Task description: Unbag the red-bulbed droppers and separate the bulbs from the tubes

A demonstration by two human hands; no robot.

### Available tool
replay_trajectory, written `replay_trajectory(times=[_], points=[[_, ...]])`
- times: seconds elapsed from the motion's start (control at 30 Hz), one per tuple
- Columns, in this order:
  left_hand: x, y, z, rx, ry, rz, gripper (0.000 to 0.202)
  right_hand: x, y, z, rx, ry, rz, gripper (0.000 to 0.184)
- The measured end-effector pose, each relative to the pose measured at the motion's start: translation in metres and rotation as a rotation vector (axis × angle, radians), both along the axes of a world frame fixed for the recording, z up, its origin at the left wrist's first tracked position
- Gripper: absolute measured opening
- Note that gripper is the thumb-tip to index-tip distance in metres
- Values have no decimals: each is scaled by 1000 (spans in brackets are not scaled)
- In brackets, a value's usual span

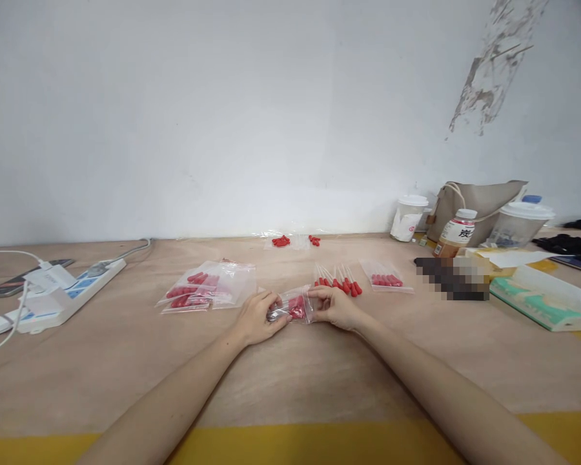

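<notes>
- Head view: small clear bag (293,305) with red-bulbed pieces inside lies low on the table (290,381), centre of frame, gripped at both ends.
- Left hand (256,318): fingers curled closed over the bag's left end, hand resting on the table.
- Right hand (336,307): fingers pinched on the bag's right end.
- Loose droppers (339,279): red bulbs and clear stems, fanned out just behind the bag, near the right hand.
- Stack of filled bags (208,287): left of the bag and slightly behind it.
- Single filled bag (386,279): right of the bag, past the droppers.
- Far bag (293,241): well behind the bag, at the wall.
- Power strip (72,290): well to the bag's left.
- Paper cup (409,217), bottle (456,232): far right of the bag and behind it.
</notes>
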State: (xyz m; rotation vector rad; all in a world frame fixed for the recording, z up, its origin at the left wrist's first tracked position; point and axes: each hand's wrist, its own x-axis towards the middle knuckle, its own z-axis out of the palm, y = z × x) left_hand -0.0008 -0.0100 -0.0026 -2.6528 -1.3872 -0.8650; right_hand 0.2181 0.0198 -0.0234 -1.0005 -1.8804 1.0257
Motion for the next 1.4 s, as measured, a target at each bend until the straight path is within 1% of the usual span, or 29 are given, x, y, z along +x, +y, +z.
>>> replay_trajectory(times=[0.13,0.3,0.37,0.5,0.63,0.7,0.87,1.0,1.13,1.2,1.27,1.33,1.4], points=[[-1,1,0,-20,-30,-28,24,-2,-1,4,55,-105,0,41],[-1,0,2,-32,-18,-46,24,-8,-7,11,157,-199,-66,31],[-2,1,2,-27,-18,-44,24,-9,-9,12,168,-193,-59,26],[-3,2,1,-26,-30,-48,27,-11,-6,9,62,-89,7,24],[-5,3,0,-61,-50,-53,27,-13,-1,6,9,26,-8,22],[-6,4,0,-76,-58,-45,27,-11,0,8,-29,83,-7,23],[-6,5,0,-90,-57,-28,27,1,0,14,-220,213,7,31],[-7,6,0,-90,-53,-28,28,7,1,19,-263,275,0,31],[-9,7,-1,-93,-50,-21,27,21,4,32,-237,301,-96,26],[-11,8,-2,-80,-43,-16,27,36,7,40,-254,327,-150,24],[-12,9,-2,-70,-35,-12,27,53,12,46,-256,390,-250,24],[-12,10,-2,-69,-29,-10,28,68,18,48,-184,452,-345,22],[-12,10,-2,-66,-25,-11,28,75,23,45,-59,473,-461,21]])
